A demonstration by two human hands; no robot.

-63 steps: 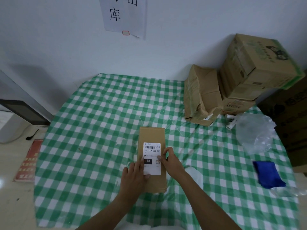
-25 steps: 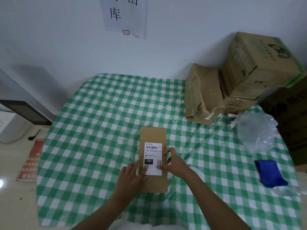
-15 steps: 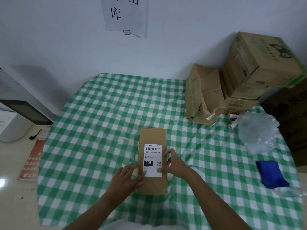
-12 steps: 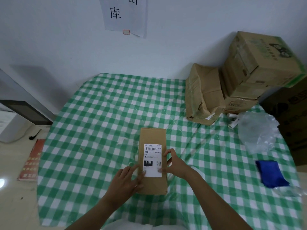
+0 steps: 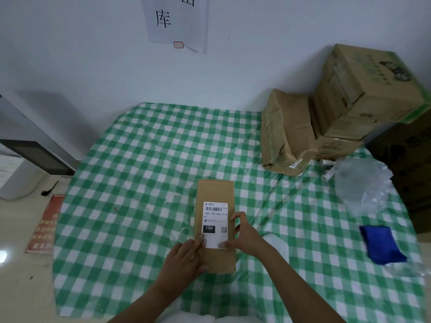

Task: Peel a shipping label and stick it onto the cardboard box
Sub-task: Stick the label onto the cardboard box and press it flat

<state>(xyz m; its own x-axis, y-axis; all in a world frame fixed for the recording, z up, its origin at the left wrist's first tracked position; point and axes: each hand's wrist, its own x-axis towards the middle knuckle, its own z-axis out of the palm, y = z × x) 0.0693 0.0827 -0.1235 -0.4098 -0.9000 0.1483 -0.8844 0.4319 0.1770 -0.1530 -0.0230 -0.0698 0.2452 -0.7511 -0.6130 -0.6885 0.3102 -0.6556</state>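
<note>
Green-and-white checked cloth (image 5: 140, 183) covers the bench. Near its front middle I see a narrow brown cardboard box (image 5: 215, 190) lying flat, long axis running straight away from me toward the wall. A white shipping label (image 5: 215, 217) sits on its top, lengthwise along the box, barcode end farthest from me. Of the hands, the left hand (image 5: 184, 259) lies flat, straight fingertips pressing the label's near left corner. The right hand (image 5: 246, 236) curls round the box's right edge, thumb on the label's near right corner.

This looked like a stockroom packing corner. Worn cartons (image 5: 363, 101) stood stacked against the wall (image 5: 70, 54), and a paper sign (image 5: 177, 19) bearing 库 hung above.
</note>
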